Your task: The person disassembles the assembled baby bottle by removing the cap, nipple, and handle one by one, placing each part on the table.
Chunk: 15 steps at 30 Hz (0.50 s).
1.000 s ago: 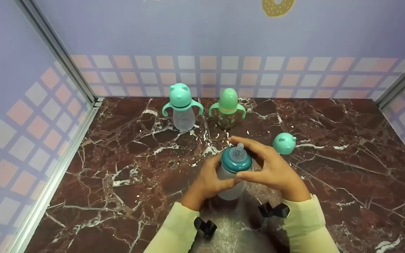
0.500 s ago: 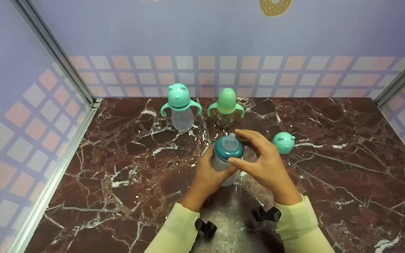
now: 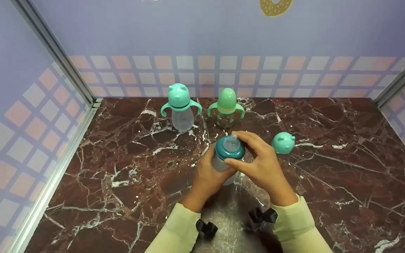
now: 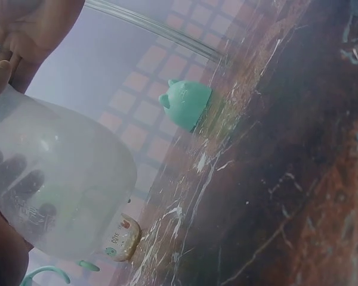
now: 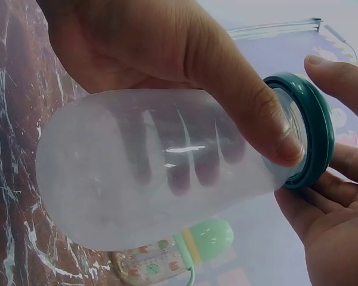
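A frosted baby bottle with a teal collar ring and a clear nipple is held at the middle of the table. My left hand grips its body; several fingers show through the wall in the right wrist view. Around the collar curls my right hand, its thumb at the near edge and its forefinger on the far side by the nipple. Between body and collar, a clear neck shows in the right wrist view. To the right lies a mint animal-head cap, apart from my hands.
Behind stand two capped baby bottles with handles: a mint animal-headed bottle and a green-domed bottle. The dark red marbled table meets a tiled-pattern back wall. A metal-edged side panel borders the left.
The bottle and both hands have shifted away from me and slightly left. My right thumb has moved left along the collar's near edge.
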Tool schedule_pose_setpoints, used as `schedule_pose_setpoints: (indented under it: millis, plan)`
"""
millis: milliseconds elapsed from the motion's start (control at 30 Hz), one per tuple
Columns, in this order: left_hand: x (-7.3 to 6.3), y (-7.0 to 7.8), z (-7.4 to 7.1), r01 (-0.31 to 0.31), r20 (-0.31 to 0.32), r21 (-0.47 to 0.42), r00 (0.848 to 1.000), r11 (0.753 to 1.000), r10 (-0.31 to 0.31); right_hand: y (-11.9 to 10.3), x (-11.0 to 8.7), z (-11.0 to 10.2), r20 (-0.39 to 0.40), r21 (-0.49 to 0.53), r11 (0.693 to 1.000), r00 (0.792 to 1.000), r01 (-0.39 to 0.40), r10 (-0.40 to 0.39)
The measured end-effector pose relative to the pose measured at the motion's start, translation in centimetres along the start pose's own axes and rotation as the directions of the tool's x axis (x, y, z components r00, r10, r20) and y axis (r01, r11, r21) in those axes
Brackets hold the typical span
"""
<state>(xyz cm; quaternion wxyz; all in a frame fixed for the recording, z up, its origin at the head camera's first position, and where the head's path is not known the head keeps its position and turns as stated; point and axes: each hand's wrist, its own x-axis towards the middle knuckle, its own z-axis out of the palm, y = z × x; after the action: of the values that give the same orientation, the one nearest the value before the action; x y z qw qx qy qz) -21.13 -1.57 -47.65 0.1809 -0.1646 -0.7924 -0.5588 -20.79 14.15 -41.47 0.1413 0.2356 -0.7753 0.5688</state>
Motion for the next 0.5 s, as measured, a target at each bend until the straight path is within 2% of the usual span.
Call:
schedule_pose_setpoints:
  millis: [200, 500]
  plan:
    - [-0.06, 0.18, 0.05, 0.011, 0.020, 0.008, 1.000, 1.000, -0.012, -0.02, -0.07, 0.05, -0.001, -0.007, 1.000, 1.000, -0.009, 0.009]
    - [-0.27, 0.39, -0.12, -0.019, 0.073, -0.006, 0.997, 1.000, 0.019, 0.09, -0.17, -0.26, 0.021, 0.023, 0.999, 0.999, 0.030, -0.030]
